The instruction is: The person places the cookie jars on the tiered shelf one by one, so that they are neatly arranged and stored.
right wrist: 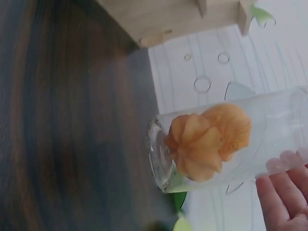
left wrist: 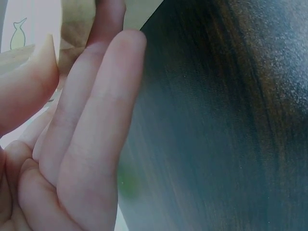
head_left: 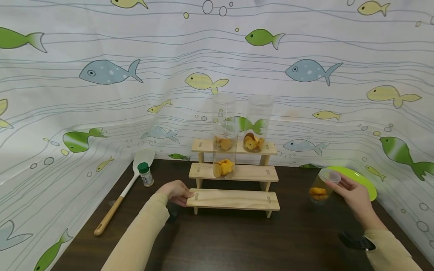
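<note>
My left hand [head_left: 174, 192] pinches the left end of the lowest step of a three-step wooden stand [head_left: 234, 198]. In the left wrist view, thumb and fingers lie on either side of the wooden board [left wrist: 77, 29]. At the right, my right hand [head_left: 352, 195] holds a clear, lidded jar [head_left: 320, 184] by its upper part, slightly tilted. Orange ridged pieces, like cookies [right wrist: 197, 144], lie in the jar's bottom. Similar clear jars stand on the stand: one jar [head_left: 224, 150] on the middle step, two on the top step, including the right one [head_left: 260, 116].
A lime-green plate [head_left: 367, 185] lies behind the right hand. To the left are a white spatula with a wooden handle [head_left: 112, 216] and a green-capped shaker bottle [head_left: 146, 176]. The dark table [head_left: 237, 244] meets a fish-patterned curtain [head_left: 162, 45] at its back and sides.
</note>
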Motion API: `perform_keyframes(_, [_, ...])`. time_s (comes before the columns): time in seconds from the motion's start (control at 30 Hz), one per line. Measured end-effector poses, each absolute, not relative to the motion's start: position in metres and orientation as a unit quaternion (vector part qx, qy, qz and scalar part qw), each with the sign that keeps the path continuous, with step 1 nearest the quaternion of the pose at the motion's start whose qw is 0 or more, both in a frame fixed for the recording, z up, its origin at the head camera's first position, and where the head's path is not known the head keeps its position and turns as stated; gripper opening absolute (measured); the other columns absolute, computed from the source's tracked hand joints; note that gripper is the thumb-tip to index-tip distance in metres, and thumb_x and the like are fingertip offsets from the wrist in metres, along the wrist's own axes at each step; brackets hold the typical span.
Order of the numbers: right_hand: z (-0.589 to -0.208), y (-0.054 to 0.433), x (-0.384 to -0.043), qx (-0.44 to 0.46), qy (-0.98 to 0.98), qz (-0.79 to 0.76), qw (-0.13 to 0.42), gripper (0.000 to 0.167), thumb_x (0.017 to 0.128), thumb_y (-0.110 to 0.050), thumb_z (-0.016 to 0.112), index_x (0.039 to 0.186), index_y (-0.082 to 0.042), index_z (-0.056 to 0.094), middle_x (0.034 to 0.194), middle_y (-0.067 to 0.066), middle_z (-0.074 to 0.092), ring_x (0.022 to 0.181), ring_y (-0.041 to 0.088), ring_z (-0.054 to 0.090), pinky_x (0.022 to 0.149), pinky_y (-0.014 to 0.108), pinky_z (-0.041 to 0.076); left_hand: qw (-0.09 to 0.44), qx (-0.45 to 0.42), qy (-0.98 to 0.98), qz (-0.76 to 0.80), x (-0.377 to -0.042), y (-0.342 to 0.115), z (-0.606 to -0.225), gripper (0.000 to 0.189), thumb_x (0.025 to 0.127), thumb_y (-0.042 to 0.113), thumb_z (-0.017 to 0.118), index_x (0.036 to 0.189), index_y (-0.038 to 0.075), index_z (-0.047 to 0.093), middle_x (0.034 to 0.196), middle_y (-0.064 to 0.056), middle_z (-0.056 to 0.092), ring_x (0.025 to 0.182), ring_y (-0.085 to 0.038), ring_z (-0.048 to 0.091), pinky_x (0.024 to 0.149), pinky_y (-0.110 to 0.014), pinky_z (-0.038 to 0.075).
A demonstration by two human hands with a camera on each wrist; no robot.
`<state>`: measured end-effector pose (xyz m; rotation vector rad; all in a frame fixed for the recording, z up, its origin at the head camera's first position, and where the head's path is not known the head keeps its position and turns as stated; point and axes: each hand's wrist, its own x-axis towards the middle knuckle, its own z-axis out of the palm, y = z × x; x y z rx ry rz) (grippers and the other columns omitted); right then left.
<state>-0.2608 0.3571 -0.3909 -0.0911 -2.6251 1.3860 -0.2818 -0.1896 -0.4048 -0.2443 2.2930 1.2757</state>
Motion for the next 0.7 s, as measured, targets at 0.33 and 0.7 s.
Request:
perform_keyframes(0.33, [-0.361,0.327,-0.26,0.006,-0.869,0.484,0.104,0.069,0.092,-0.038,0.061,0.145,-0.003,0.034,0.14,0.01,0.047,0.098,-0.018,0.046,0.073,0.0,0.043,0.256,-0.09,0.837,0.476,-0.281,-0.191,-0.404,0.03,0.092,0.011,0.062,0.11,-0.012,0.061,0.083,-0.013,0.067,0.072,-0.02,0.067,0.073,-0.038,0.06])
perform_keyframes(0.7, [-0.337,0.287,-0.264,0.061,-0.853,0.503,0.126,0.066,0.091,-0.028,0.065,0.143,0.0,0.036,0.141,0.02,0.043,0.099,-0.018,0.051,0.078,0.001,0.044,0.258,-0.092,0.836,0.476,-0.283,-0.191,-0.405,0.03,0.092,0.012,0.063,0.11,-0.011,0.061,0.083,-0.013,0.068,0.071,-0.02,0.068,0.073,-0.038,0.06])
